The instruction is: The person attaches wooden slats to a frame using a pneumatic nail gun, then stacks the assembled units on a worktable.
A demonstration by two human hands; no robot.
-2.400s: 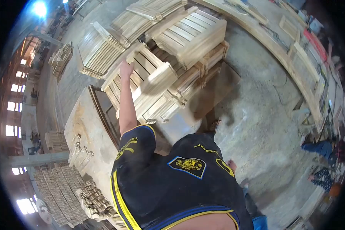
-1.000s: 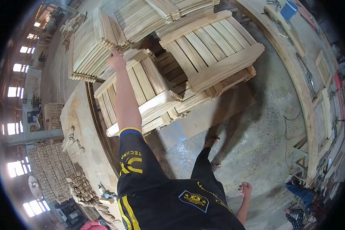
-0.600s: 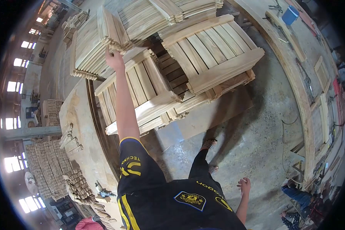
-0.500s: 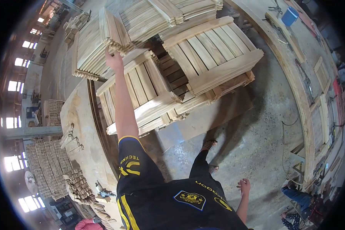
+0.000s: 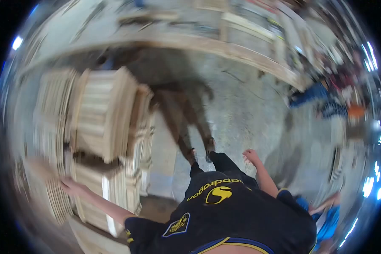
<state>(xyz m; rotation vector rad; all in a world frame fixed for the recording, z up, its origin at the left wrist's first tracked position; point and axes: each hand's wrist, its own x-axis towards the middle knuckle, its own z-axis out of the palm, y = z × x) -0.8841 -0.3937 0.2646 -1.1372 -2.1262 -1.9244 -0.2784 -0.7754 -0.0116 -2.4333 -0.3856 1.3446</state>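
Note:
Stretched out to the left, my left hand (image 5: 71, 187) is smeared by motion, and its fingers do not show clearly. It is right at the end of a blurred brownish wooden piece (image 5: 42, 168) that lies over a stack of slatted wooden panels (image 5: 53, 110). Beside that stands another pile of slatted wooden panels (image 5: 99, 112), with a lower pile (image 5: 93, 194) close to my left forearm. My right hand (image 5: 250, 156) hangs over the concrete floor at my side, fingers loosely bent and apart, holding nothing.
A long wooden beam (image 5: 178, 41) curves across the far side of the floor. Beyond it lie boards and wooden frames (image 5: 247, 27). People are at the right, one in blue trousers (image 5: 311, 94). Another person in a blue top (image 5: 329, 222) is behind my right arm.
The view has swung round to the right, and the panel stacks now stand at the left. My left hand stays by the stacked wood; my right hand still hangs at my side.

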